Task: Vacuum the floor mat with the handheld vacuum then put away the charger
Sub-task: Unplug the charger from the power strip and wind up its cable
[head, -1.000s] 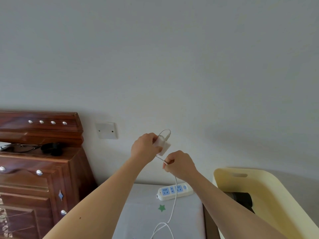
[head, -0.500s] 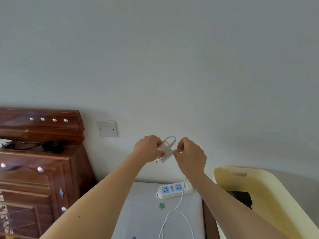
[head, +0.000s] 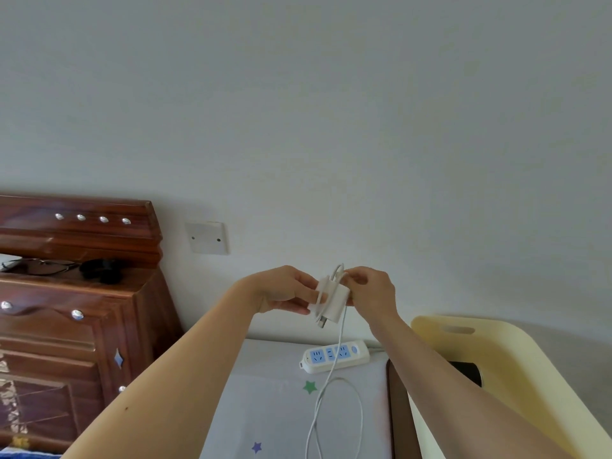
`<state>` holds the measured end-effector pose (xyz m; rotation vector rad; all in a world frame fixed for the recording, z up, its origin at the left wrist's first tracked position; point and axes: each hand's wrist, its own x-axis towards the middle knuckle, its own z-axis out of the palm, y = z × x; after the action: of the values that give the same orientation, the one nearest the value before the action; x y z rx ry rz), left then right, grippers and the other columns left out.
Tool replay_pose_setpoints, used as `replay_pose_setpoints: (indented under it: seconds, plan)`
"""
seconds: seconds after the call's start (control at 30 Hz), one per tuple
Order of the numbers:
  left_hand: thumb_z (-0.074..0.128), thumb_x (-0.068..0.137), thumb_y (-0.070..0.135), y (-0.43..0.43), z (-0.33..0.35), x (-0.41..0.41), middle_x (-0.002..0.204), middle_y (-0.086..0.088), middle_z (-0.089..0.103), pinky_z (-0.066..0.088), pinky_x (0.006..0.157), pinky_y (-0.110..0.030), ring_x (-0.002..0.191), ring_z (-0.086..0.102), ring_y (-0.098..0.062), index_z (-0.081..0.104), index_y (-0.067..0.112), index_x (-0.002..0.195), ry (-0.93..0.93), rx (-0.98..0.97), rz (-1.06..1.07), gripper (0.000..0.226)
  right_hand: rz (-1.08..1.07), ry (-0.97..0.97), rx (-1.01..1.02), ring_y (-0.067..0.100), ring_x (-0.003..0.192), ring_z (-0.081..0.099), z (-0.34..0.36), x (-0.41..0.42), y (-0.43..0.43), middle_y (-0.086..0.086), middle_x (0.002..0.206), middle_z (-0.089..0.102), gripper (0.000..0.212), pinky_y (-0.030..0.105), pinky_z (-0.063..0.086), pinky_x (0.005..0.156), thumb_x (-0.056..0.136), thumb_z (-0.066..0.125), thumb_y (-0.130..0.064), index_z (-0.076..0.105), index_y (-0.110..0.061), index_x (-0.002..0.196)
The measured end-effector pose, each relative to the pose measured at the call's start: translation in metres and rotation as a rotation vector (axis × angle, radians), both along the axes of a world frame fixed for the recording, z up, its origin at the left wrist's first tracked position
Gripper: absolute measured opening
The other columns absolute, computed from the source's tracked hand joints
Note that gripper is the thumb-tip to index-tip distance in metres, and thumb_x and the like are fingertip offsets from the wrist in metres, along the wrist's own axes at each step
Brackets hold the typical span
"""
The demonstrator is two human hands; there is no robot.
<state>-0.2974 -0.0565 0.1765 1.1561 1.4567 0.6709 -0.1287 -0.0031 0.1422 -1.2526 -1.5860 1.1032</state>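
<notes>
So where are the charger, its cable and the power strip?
charger (head: pixel 336 304): head view, white block's face.
cable (head: pixel 341 378): head view, top of the loose loop.
power strip (head: pixel 318 355): head view, blue socket panel.

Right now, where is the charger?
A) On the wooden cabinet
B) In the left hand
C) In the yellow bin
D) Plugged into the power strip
B: the left hand holds the charger in the air above the power strip, while the right hand pinches its cable.
</notes>
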Motion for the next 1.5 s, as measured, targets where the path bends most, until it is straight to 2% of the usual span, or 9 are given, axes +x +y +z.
replay_pose_setpoints:
  seconds: [0.07, 0.2, 0.4, 0.6, 0.83, 0.97, 1.13, 1.3, 1.5]
  plan:
    - [0.068, 0.085, 0.007, -0.001, -0.001, 0.001, 0.099, -0.007, 0.070, 0.057, 0.082, -0.022, 0.087, 0.065, -0.015, 0.067, 0.004, 0.111, -0.089, -0.015, 0.008, 0.026, 0.021, 0.040, -0.100, 0.018, 0.068, 0.066, 0.000, 0.000, -0.001, 0.004, 0.078, 0.069, 0.016, 0.026, 0.058, 0.061, 0.089, 0.065, -0.005, 0.069, -0.014, 0.077]
    - [0.063, 0.088, 0.003, -0.001, 0.000, 0.004, 0.101, -0.010, 0.070, 0.057, 0.083, -0.023, 0.089, 0.067, -0.017, 0.065, 0.001, 0.112, -0.220, -0.008, 0.025, 0.024, 0.101, 0.034, -0.334, 0.034, 0.089, 0.068, -0.009, -0.005, 0.001, 0.018, 0.098, 0.070, 0.015, 0.048, 0.057, 0.085, 0.084, 0.062, 0.009, 0.069, -0.005, 0.084]
    - [0.064, 0.086, 0.001, 0.006, 0.005, 0.011, 0.088, -0.007, 0.072, 0.058, 0.080, -0.023, 0.081, 0.068, -0.016, 0.069, 0.005, 0.092, -0.344, 0.161, 0.306, 0.009, 0.379, -0.062, -0.397, 0.021, 0.065, 0.070, -0.025, -0.013, -0.022, 0.013, 0.084, 0.070, 0.010, 0.026, 0.059, 0.061, 0.095, 0.057, -0.003, 0.066, -0.003, 0.098]
    - [0.077, 0.075, 0.010, 0.014, -0.009, 0.006, 0.095, -0.008, 0.072, 0.055, 0.091, -0.037, 0.095, 0.067, -0.025, 0.068, 0.018, 0.082, 0.095, 0.342, 0.543, 0.014, 0.517, -0.282, -0.311, 0.015, 0.048, 0.061, -0.025, -0.016, -0.028, 0.005, 0.073, 0.067, 0.016, 0.024, 0.052, 0.051, 0.095, 0.049, -0.007, 0.064, -0.012, 0.099]
    - [0.063, 0.081, 0.024, 0.013, -0.019, 0.008, 0.090, 0.004, 0.067, 0.046, 0.069, -0.028, 0.085, 0.062, -0.020, 0.067, 0.019, 0.098, 0.725, 0.415, 0.460, 0.018, 0.510, -0.497, -0.142, 0.003, 0.037, 0.046, -0.012, -0.019, -0.021, -0.001, 0.061, 0.062, 0.016, 0.016, 0.039, 0.043, 0.085, 0.053, -0.008, 0.066, -0.017, 0.082]
    - [0.055, 0.086, 0.024, 0.014, -0.024, 0.002, 0.096, -0.003, 0.061, 0.043, 0.068, -0.030, 0.085, 0.059, -0.024, 0.063, 0.016, 0.099, 1.041, 0.422, 0.278, 0.017, 0.349, -0.653, 0.005, 0.007, 0.066, 0.061, -0.006, -0.021, -0.009, -0.009, 0.060, 0.064, 0.013, 0.025, 0.052, 0.067, 0.079, 0.059, -0.017, 0.070, -0.023, 0.076]
    - [0.051, 0.085, 0.018, 0.013, -0.023, -0.003, 0.091, 0.001, 0.058, 0.041, 0.066, -0.026, 0.082, 0.057, -0.021, 0.065, 0.019, 0.099, 1.172, 0.340, 0.096, 0.019, 0.103, -0.735, 0.186, 0.016, 0.078, 0.062, 0.008, -0.016, -0.001, -0.007, 0.081, 0.067, 0.015, 0.024, 0.041, 0.058, 0.080, 0.061, -0.012, 0.069, -0.024, 0.083]
    - [0.053, 0.082, 0.010, 0.011, -0.024, -0.010, 0.112, 0.007, 0.065, 0.049, 0.078, -0.026, 0.101, 0.061, -0.018, 0.064, 0.030, 0.117, 1.065, 0.234, -0.103, 0.042, -0.025, -0.636, 0.240, 0.015, 0.080, 0.064, 0.011, -0.009, 0.018, -0.010, 0.083, 0.069, 0.013, 0.025, 0.045, 0.062, 0.080, 0.067, -0.013, 0.068, -0.025, 0.082]
    - [0.064, 0.075, -0.002, 0.012, -0.016, -0.008, 0.097, 0.008, 0.067, 0.048, 0.083, -0.023, 0.094, 0.060, -0.009, 0.069, 0.021, 0.111, 0.724, 0.186, -0.187, 0.043, -0.039, -0.512, 0.204, 0.014, 0.079, 0.062, -0.002, -0.002, 0.032, -0.008, 0.082, 0.068, 0.008, 0.024, 0.041, 0.063, 0.084, 0.067, -0.013, 0.070, -0.021, 0.084]
